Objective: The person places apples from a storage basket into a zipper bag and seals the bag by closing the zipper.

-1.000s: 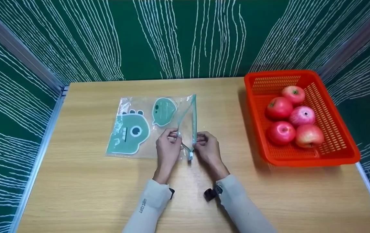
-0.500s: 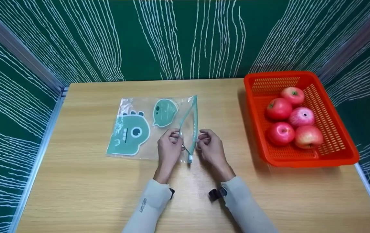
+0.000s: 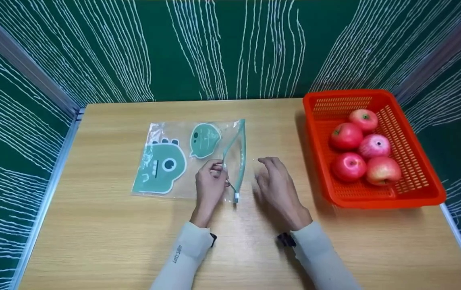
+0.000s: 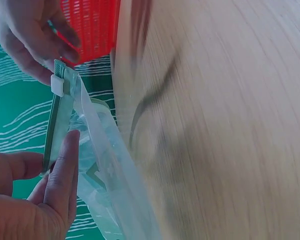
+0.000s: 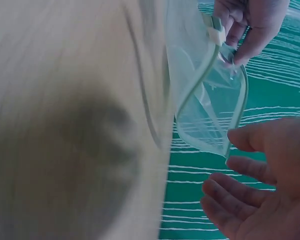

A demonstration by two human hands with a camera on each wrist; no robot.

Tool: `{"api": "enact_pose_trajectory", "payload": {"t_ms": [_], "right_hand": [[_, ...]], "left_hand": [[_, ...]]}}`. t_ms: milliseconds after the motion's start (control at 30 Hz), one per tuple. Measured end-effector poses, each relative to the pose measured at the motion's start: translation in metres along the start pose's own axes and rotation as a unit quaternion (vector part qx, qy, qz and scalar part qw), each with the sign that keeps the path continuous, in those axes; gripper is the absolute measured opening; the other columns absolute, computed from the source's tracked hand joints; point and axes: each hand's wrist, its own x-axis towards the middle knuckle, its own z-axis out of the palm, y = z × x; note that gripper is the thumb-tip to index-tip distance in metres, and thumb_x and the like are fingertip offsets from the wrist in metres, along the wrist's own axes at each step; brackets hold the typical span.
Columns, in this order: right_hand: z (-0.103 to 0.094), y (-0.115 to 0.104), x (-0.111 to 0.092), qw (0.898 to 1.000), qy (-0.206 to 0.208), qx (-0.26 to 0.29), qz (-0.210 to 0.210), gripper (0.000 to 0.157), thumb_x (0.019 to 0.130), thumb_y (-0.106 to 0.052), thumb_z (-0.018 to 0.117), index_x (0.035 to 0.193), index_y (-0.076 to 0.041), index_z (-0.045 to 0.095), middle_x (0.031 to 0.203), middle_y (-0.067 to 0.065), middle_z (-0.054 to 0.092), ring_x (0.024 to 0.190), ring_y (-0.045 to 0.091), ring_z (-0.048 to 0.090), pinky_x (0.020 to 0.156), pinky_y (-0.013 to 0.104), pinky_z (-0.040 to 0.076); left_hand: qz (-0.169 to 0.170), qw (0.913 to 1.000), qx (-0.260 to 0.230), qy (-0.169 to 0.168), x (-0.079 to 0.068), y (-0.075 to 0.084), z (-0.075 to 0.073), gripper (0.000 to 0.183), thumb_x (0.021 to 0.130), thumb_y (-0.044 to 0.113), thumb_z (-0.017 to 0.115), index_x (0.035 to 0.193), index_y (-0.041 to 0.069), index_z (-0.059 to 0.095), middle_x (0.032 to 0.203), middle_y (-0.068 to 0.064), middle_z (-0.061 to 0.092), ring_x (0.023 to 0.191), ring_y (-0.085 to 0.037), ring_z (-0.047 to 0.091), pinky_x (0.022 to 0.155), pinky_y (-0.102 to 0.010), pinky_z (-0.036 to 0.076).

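Note:
A clear zip bag point(image 3: 182, 177) with green dinosaur prints lies on the wooden table, its green-edged mouth spread apart on the right. My left hand point(image 3: 211, 181) pinches the near lip of that mouth between thumb and fingers; the left wrist view shows this pinch point(image 4: 45, 185) on the green strip. The white slider point(image 3: 236, 196) sits at the strip's near end. To the right of the bag, my right hand point(image 3: 277, 185) is apart from it, fingers relaxed and holding nothing. In the right wrist view the right hand point(image 5: 270, 185) appears with thumb and fingers parted.
A red-orange plastic basket point(image 3: 315, 161) stands on the right of the table point(image 3: 105, 233). Several red apples point(image 3: 346, 136) lie in it, one wrapped in a pink foam net point(image 3: 374, 146). Green walls point(image 3: 182, 48) with white lines enclose the table's back and sides.
My right hand has let go of the bag's right edge and moved away to the right. The left hand keeps its pinch, and the bag's mouth stays spread.

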Motion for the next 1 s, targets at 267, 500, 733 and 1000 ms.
{"api": "enact_pose_trajectory", "payload": {"t_ms": [267, 500, 733, 1000], "right_hand": [[-0.015, 0.003, -0.004, 0.992, 0.008, -0.075, -0.101, 0.037, 0.096, -0.004, 0.067, 0.132, 0.005, 0.065, 0.138, 0.026, 0.061, 0.126, 0.046, 0.058, 0.114, 0.057, 0.047], [-0.032, 0.003, -0.007, 0.986, -0.012, -0.107, -0.125, 0.046, 0.094, -0.01, 0.075, 0.136, 0.004, 0.063, 0.146, 0.026, 0.056, 0.132, 0.047, 0.054, 0.117, 0.062, 0.043], [-0.051, 0.007, -0.007, 0.988, -0.015, -0.102, -0.116, 0.048, 0.092, -0.006, 0.077, 0.137, 0.004, 0.064, 0.149, 0.026, 0.055, 0.133, 0.048, 0.053, 0.117, 0.063, 0.042], [-0.075, 0.017, -0.006, 0.989, 0.008, -0.102, -0.103, 0.048, 0.087, -0.002, 0.081, 0.132, 0.006, 0.065, 0.146, 0.029, 0.056, 0.131, 0.05, 0.053, 0.112, 0.066, 0.043]], "left_hand": [[0.004, 1.0, 0.001, 0.005, 0.001, 0.0, 0.0, 0.019, 0.096, -0.006, 0.065, 0.114, -0.011, 0.068, 0.091, -0.015, 0.07, 0.075, -0.043, 0.073, 0.056, -0.029, 0.064], [-0.004, 1.0, 0.001, 0.002, 0.0, -0.001, 0.001, 0.021, 0.096, -0.006, 0.065, 0.116, -0.011, 0.068, 0.091, -0.014, 0.069, 0.077, -0.042, 0.074, 0.058, -0.029, 0.065], [-0.011, 0.9999, 0.0, -0.002, 0.001, -0.002, 0.0, 0.021, 0.097, -0.006, 0.065, 0.117, -0.011, 0.068, 0.092, -0.015, 0.069, 0.081, -0.045, 0.073, 0.06, -0.029, 0.065], [-0.013, 0.9999, 0.009, -0.005, 0.0, -0.001, 0.0, 0.022, 0.098, -0.006, 0.065, 0.119, -0.011, 0.067, 0.094, -0.016, 0.069, 0.082, -0.045, 0.074, 0.06, -0.028, 0.065]]}}
